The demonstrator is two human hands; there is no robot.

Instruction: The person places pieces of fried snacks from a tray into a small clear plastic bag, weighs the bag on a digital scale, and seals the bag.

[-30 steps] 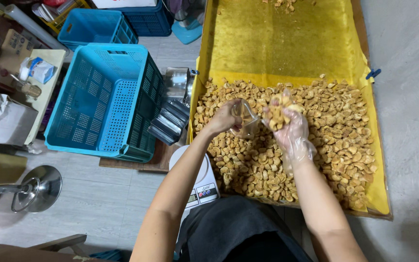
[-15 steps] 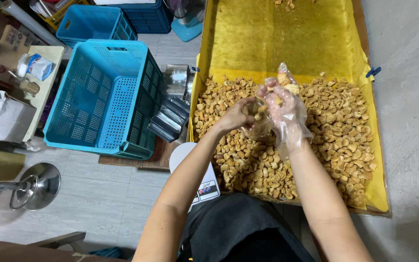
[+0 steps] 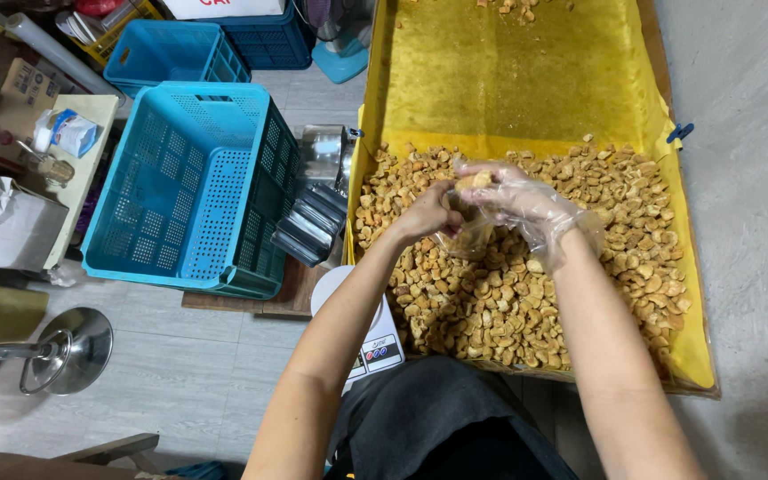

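We look down at a long tray (image 3: 664, 62) lined with yellow paper, and its near half is covered with a heap of small golden-brown snack pieces (image 3: 491, 293).

Our left hand (image 3: 427, 212) is bare and its fingers are pinched on the rim of a small clear plastic bag (image 3: 466, 238), holding its mouth open just above the heap. Our right hand (image 3: 513, 197) wears a thin clear plastic glove. Its fingers are pressed together around a few pieces at the mouth of the bag, and 1 piece (image 3: 475, 181) shows on top between the 2 hands. The hands touch each other over the bag.

Compared with half a second ago, both hands are lower: then the gloved hand was raised over the heap with its pieces clearly visible, and now it is down at the bag. A full second ago the hands were a little more apart, with the bag open between them.

To the left of the tray stands a blue plastic crate (image 3: 193, 191), and a small white scale (image 3: 362, 342) sits near our left forearm. These have not moved.
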